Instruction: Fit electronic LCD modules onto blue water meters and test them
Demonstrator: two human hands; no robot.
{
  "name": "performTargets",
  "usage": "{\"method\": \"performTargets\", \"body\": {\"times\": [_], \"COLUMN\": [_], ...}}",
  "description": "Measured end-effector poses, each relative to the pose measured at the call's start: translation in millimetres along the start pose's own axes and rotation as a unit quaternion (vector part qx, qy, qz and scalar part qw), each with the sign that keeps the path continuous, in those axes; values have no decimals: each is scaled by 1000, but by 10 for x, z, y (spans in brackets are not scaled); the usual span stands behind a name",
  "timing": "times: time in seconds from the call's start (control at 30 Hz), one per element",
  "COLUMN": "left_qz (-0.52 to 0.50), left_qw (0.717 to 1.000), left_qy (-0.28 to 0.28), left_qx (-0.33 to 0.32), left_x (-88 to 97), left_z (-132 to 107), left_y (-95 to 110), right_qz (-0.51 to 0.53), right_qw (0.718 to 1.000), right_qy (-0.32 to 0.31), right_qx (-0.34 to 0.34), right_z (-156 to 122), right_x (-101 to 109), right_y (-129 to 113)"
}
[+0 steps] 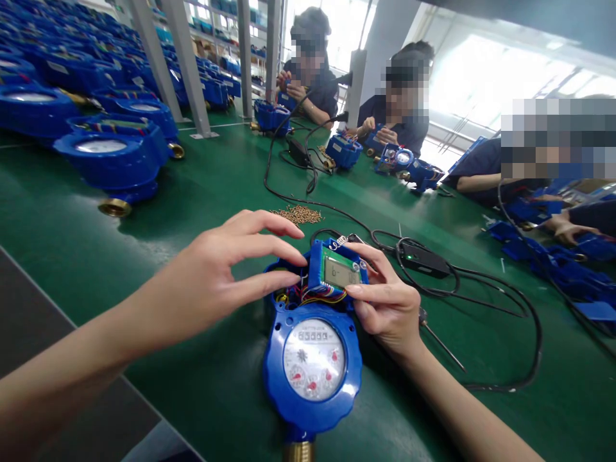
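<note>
A blue water meter (312,417) lies before me, its round dial facing up and a brass threaded end toward me. Behind the dial, its electronics housing is uncovered, with coloured wires (315,296) inside. My right hand (389,298) grips a display module (341,271), a green board with a small LCD in a blue frame, tilted above the housing. Close to the module's left edge is my left hand (231,256), thumb and forefinger apart with their tips near the frame and wires. Whether those tips touch anything is unclear.
Small brass screws (299,215) lie in a pile behind the meter. To the right are a black adapter box (423,260), looping cables and a screwdriver (445,346). Many blue meters (113,151) crowd the left. Several co-workers handle meters across the green table (202,205).
</note>
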State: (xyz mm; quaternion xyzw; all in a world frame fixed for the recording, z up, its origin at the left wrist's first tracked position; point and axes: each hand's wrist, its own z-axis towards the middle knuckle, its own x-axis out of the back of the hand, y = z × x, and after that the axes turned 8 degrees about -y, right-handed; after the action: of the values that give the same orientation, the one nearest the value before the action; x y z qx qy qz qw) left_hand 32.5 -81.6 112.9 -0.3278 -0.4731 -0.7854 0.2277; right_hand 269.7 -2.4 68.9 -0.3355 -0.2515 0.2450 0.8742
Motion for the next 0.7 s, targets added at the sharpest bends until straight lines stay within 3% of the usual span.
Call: {"method": "performTargets", "body": {"times": [0.23, 0.37, 0.47, 0.57, 0.7], "left_qz": [64, 8, -19, -22, -66], "left_qw": [998, 999, 997, 998, 998], "left_qy": [5, -14, 18, 39, -18], "left_qx": [-24, 27, 69, 33, -7], "left_x": [-256, -190, -151, -196, -257], "left_z": [-7, -46, -64, 16, 171], "left_y": [45, 36, 63, 82, 58], "right_qz": [-12, 1, -2, -8, -17], "right_qw": [1000, 1000, 999, 999, 999], "right_qy": [-11, -23, -31, -36, -33], "right_qx": [7, 11, 15, 14, 13], "right_z": [16, 30, 33, 35, 40], "right_x": [-4, -1, 4, 7, 4], "right_y": [-2, 4, 5, 9, 20]}}
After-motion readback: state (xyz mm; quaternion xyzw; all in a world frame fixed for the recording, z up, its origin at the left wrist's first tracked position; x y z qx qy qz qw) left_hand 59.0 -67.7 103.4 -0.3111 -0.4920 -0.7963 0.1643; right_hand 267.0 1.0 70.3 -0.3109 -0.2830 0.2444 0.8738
